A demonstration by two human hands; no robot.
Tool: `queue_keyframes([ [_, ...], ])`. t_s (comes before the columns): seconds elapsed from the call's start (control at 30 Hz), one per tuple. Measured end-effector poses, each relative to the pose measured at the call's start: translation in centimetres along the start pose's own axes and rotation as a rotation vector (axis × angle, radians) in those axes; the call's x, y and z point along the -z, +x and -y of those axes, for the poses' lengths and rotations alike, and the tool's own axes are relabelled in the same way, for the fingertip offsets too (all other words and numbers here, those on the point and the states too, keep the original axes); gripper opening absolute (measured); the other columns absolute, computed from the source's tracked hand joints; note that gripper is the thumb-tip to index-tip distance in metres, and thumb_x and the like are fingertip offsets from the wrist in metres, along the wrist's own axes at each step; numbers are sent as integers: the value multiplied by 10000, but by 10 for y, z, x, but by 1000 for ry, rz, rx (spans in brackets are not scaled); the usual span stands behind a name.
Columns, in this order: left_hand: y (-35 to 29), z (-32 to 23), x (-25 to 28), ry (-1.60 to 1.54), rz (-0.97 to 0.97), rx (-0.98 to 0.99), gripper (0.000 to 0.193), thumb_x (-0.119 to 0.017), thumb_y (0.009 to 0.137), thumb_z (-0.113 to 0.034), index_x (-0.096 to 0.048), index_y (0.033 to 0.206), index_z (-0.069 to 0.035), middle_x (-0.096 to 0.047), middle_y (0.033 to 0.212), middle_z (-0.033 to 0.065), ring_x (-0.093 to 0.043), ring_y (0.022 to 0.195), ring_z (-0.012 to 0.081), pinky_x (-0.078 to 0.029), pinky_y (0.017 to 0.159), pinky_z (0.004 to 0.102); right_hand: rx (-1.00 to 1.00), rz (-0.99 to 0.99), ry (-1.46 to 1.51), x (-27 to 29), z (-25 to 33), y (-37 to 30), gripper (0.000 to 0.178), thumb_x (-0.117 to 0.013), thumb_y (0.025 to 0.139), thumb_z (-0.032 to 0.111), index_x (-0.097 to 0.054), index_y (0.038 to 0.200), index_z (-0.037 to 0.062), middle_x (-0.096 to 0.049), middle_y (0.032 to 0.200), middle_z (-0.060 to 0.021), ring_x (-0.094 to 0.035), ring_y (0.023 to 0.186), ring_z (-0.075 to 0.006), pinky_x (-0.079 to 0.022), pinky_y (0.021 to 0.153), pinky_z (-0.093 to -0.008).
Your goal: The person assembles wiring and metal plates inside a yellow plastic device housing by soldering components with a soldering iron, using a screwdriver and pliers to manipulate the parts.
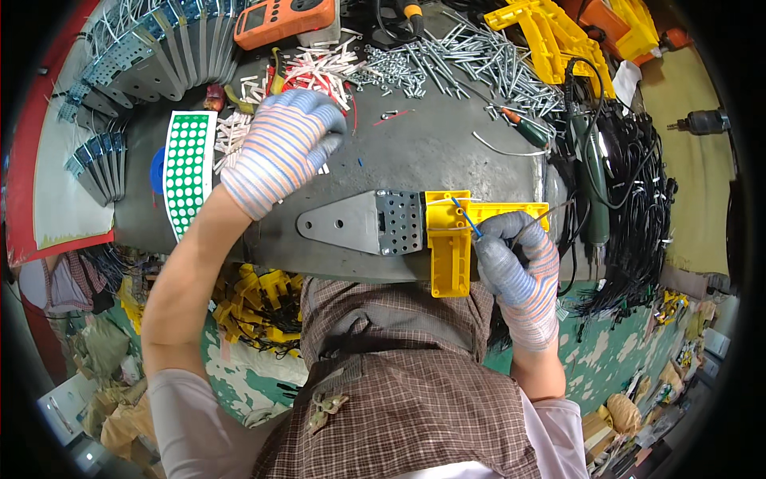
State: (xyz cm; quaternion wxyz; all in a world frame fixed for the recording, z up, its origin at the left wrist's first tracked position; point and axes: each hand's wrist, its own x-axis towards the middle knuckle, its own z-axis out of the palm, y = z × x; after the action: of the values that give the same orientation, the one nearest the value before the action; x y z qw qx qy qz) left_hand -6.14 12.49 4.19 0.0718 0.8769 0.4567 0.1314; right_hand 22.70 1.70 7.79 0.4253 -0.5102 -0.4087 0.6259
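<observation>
My right hand (519,259), in a striped glove with grey fingertips, pinches a thin wire with a blue section (467,217). It is just over a yellow plastic housing (450,263). Against the housing's left side lies a grey metal bracket (343,224), tapered, with a perforated end. A brown wire (544,214) runs out past the right fingers. My left hand (283,148), gloved alike, is at the pile of small white sleeves (232,136). Its fingers are curled, and their tips are partly hidden, so what they hold cannot be made out.
Loose screws (479,60) and more yellow housings (550,36) are along the back. An orange meter (283,20) stands at back left, by metal brackets (152,60). A green sticker sheet (190,172) lies left. A green power screwdriver (594,191) and black cables (634,184) are right.
</observation>
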Motion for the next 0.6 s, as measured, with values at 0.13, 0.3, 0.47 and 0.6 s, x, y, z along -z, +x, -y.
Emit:
queue_keyframes([
  [0.13,-3,-55,3,-268,-402,165,156,-666,799,-120,-626,937,-58,-617,1040,137,-573,999,298,-445,898,406,33,-8,-9,6,-2,3,73,-659,855,72,-629,905,27,-583,784,27,-502,708,-49,-415,667,-211],
  [0.3,-25,-130,-14,-1439,-421,360,191,-629,854,75,-552,987,-37,-645,998,102,-598,838,92,-505,752,248,100,65,-60,11,4,7,17,-627,808,25,-616,817,34,-567,759,18,-484,697,-51,-410,641,-224],
  [0.47,-26,-141,-25,-1537,-452,444,205,-673,827,63,-549,946,-47,-658,1011,118,-606,844,100,-496,742,234,51,36,-72,11,9,8,32,-632,787,26,-604,782,41,-535,700,38,-453,641,-42,-388,592,-212],
  [0.6,-29,-140,-24,-1421,-423,397,213,-684,817,60,-548,929,-58,-655,1030,113,-603,842,98,-478,710,218,174,8,-247,10,7,8,50,-649,781,39,-601,769,45,-514,666,53,-419,610,-31,-371,558,-209],
])
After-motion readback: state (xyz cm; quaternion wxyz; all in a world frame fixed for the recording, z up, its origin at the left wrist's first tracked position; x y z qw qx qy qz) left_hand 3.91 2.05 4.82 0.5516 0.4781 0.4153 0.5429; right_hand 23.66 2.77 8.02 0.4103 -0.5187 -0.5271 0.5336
